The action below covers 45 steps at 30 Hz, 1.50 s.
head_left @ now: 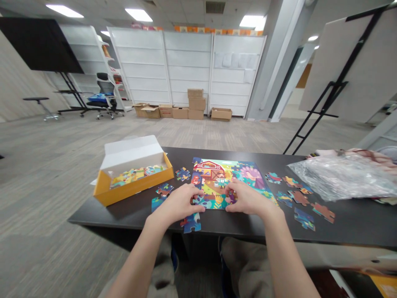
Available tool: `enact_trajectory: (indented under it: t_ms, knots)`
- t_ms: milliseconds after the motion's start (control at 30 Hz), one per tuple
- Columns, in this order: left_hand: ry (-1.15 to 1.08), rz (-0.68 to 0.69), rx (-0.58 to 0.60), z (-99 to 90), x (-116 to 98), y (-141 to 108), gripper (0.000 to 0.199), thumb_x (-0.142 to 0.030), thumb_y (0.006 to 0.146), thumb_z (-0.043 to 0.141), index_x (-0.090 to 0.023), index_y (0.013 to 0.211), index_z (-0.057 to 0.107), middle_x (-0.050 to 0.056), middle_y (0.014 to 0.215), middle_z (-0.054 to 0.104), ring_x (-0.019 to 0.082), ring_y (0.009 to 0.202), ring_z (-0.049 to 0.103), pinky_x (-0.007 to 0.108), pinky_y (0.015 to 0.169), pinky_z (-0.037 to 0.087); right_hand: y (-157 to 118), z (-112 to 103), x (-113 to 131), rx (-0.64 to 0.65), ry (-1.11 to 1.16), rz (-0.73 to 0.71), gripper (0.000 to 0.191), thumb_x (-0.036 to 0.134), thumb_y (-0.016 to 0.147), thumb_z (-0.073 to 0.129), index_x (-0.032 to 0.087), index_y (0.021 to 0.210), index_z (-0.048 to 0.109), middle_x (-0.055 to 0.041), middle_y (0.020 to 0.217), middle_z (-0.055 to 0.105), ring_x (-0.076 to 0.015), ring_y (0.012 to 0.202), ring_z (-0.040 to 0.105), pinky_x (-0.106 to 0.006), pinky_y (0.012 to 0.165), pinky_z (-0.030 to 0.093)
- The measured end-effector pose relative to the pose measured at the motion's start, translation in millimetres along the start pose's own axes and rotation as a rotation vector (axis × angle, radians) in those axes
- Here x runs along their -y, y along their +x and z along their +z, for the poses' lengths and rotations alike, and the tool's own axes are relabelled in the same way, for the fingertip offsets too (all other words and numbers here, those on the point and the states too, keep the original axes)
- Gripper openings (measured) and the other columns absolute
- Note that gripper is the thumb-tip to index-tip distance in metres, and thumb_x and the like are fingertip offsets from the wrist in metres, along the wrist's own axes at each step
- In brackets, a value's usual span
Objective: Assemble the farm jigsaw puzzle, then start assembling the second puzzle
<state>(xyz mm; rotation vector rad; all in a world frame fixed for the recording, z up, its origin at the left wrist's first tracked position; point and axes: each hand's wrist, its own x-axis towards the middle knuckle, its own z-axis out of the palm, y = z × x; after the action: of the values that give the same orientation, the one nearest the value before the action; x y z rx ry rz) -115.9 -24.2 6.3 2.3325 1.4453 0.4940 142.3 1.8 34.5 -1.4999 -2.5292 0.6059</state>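
Observation:
A colourful farm puzzle (214, 174) lies on the dark table (133, 215), with its pieces joined around a red barn. At its lower left edge is my left hand (182, 202), its thumb and fingers apart and touching the puzzle's border. My right hand (246, 198) rests on the lower middle of the puzzle, thumb and fingertips curved and apart over a purple patch. Neither hand visibly lifts a piece. Several blue pieces (192, 223) stick out below my left hand, over the table's front edge. More blue pieces (164, 189) lie beside my left wrist.
An open yellow box (135, 191) with puzzle pieces inside stands at the left. Loose pieces (299, 197) are scattered right of the puzzle. A clear plastic bag (344, 176) covers the table's right end. Cardboard boxes (196, 103) stand by the far shelves.

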Motion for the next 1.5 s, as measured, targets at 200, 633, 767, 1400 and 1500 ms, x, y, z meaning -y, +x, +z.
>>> enact_trajectory:
  t_ms: [200,633,767,1400,1500]
  knots:
    - [0.038,0.009,0.004,2.5,-8,5,0.040,-0.044,0.079,0.077,-0.024,0.113,0.073,0.007,0.106,0.069,0.027,0.104,0.062,0.031,0.083,0.048,0,-1,-5,-0.010,-0.018,0.000,0.030,0.027,0.066,0.081,0.018,0.088,0.065,-0.0078,0.098,0.064,-0.0251,0.096,0.057,-0.031,0.079,0.044]
    - [0.093,0.055,-0.023,5.4,-23,6,0.025,-0.035,0.088,0.070,-0.023,0.111,0.071,0.006,0.105,0.065,0.025,0.105,0.061,0.033,0.087,0.050,-3,-4,-24,-0.005,0.066,0.052,0.034,0.026,0.065,0.078,0.018,0.097,0.069,-0.0044,0.092,0.068,-0.0203,0.082,0.060,-0.028,0.069,0.042]
    - [0.120,0.083,-0.062,8.1,-22,6,0.022,-0.032,0.090,0.068,-0.022,0.110,0.070,0.007,0.110,0.066,0.025,0.108,0.061,0.034,0.089,0.050,-6,-6,-32,-0.011,0.114,0.100,0.032,0.027,0.066,0.077,0.018,0.096,0.070,-0.0037,0.090,0.069,-0.0196,0.080,0.060,-0.027,0.067,0.042]
    - [0.103,0.338,-0.057,39.1,-54,35,0.023,-0.030,0.095,0.063,-0.022,0.115,0.070,0.004,0.115,0.072,0.023,0.114,0.060,0.040,0.104,0.046,-5,-4,-50,-0.006,0.198,0.071,0.025,0.022,0.071,0.072,0.019,0.096,0.077,-0.0011,0.079,0.071,-0.0140,0.066,0.058,-0.024,0.061,0.042]
    - [0.098,0.331,-0.048,37.2,-54,34,0.022,-0.030,0.094,0.064,-0.022,0.114,0.069,0.004,0.114,0.072,0.024,0.113,0.060,0.041,0.104,0.046,-5,-5,-47,0.016,0.208,0.069,0.025,0.021,0.071,0.071,0.019,0.095,0.078,-0.0006,0.077,0.070,-0.0139,0.066,0.058,-0.024,0.060,0.041]
